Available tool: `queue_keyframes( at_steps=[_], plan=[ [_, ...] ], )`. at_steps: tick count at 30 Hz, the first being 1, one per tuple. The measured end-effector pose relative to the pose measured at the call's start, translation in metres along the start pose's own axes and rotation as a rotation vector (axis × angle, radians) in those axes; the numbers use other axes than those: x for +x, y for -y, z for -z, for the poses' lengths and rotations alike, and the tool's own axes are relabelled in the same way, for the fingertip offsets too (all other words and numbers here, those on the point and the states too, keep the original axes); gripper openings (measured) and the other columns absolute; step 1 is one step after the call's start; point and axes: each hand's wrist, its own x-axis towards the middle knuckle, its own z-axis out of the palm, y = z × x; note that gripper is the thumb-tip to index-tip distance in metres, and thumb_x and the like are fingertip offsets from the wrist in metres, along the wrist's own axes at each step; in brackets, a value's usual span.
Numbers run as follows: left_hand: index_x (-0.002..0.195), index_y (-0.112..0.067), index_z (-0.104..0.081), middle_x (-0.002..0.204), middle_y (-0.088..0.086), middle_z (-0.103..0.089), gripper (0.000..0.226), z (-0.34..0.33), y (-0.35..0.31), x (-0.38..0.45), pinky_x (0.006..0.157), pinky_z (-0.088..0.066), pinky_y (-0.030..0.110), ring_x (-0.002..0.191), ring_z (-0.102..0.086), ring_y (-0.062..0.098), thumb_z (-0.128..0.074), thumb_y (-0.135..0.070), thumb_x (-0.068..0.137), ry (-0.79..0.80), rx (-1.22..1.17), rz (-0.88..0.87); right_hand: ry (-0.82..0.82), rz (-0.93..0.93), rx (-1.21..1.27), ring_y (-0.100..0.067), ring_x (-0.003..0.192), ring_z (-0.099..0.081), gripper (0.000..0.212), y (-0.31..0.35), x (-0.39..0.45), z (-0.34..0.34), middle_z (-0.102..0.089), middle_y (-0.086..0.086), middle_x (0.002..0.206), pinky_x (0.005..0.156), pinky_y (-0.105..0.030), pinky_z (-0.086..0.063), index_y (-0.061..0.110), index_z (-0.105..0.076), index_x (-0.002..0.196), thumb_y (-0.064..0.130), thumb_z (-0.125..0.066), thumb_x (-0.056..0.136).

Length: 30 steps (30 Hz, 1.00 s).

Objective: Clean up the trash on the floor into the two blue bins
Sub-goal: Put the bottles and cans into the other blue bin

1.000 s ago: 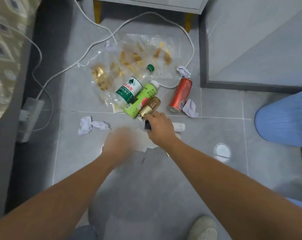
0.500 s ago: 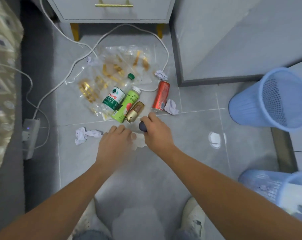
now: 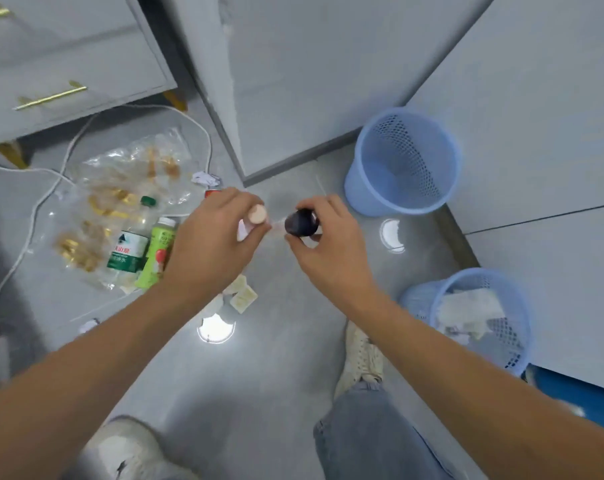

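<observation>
Item: my left hand (image 3: 210, 244), fingers clamped on a pale tube (image 3: 255, 216). My right hand (image 3: 324, 251), fingers clamped on a dark bottle (image 3: 301, 223), just beside it.

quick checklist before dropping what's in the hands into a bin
1. Left hand grips a pale item: ok.
2. Right hand grips a dark round item: ok.
3. Far blue bin upright, open, looks empty: ok.
4. Near blue bin has room above the paper inside: ok.
5. What the two items are, for sorting: cannot tell.
6. Floor cleared: not ok, green bottle remains.
</observation>
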Motion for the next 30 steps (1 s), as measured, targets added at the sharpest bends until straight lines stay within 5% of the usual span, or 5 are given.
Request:
queue_keyframes(
  at_steps=[12, 17, 21, 24, 30],
  plan=[
    [0.096, -0.023, -0.071, 0.095, -0.005, -0.065, 0.011, -0.140, -0.131, 0.188, 0.071, -0.048, 0.032, 0.084, -0.062, 0.015, -0.076, -0.025, 0.086, 0.018, -0.131, -0.071, -0.228, -0.149, -0.081, -0.014, 0.089, -0.059, 0.030, -0.151, 0.111, 0.156, -0.057, 0.002, 0.105, 0.078, -0.031, -0.053, 0.018, -0.061, 0.103, 0.016, -0.077, 0.078],
    [0.089, -0.021, -0.072, 0.092, -0.003, -0.070, 0.008, -0.218, -0.144, 0.221, 0.070, -0.055, 0.041, 0.085, -0.065, 0.021, -0.066, -0.017, 0.086, 0.134, -0.079, 0.016, -0.097, -0.192, -0.235, -0.014, 0.078, -0.051, 0.017, -0.223, 0.144, 0.146, -0.057, -0.002, 0.095, 0.067, -0.024, -0.037, 0.010, -0.061, 0.093, 0.011, -0.072, 0.080],
    [0.083, -0.016, -0.067, 0.082, -0.002, -0.064, 0.008, -0.266, -0.135, 0.234, 0.063, -0.039, 0.033, 0.081, -0.060, 0.020, -0.062, -0.019, 0.089, 0.275, 0.110, 0.069, 0.042, -0.191, -0.340, -0.025, 0.079, -0.057, 0.008, -0.267, 0.159, 0.117, -0.061, -0.009, 0.090, 0.067, -0.042, -0.048, 0.008, -0.059, 0.087, 0.010, -0.066, 0.085],
    [0.070, -0.019, -0.053, 0.069, -0.005, -0.052, 0.020, -0.293, -0.124, 0.240, 0.065, -0.040, 0.034, 0.081, -0.064, 0.026, -0.065, -0.018, 0.087, 0.396, 0.191, 0.055, 0.131, -0.203, -0.380, -0.023, 0.073, -0.057, 0.004, -0.290, 0.163, 0.101, -0.062, -0.008, 0.084, 0.063, -0.040, -0.048, 0.009, -0.060, 0.084, 0.010, -0.063, 0.084],
    [0.094, -0.011, -0.071, 0.085, 0.006, -0.060, 0.011, -0.311, -0.112, 0.236, 0.075, -0.050, 0.037, 0.095, -0.067, 0.031, -0.064, -0.019, 0.090, 0.580, 0.338, -0.001, 0.322, -0.212, -0.481, -0.027, 0.068, -0.054, 0.019, -0.299, 0.161, 0.090, -0.057, -0.008, 0.079, 0.060, -0.033, -0.034, 0.017, -0.046, 0.078, 0.016, -0.063, 0.085]
  ],
)
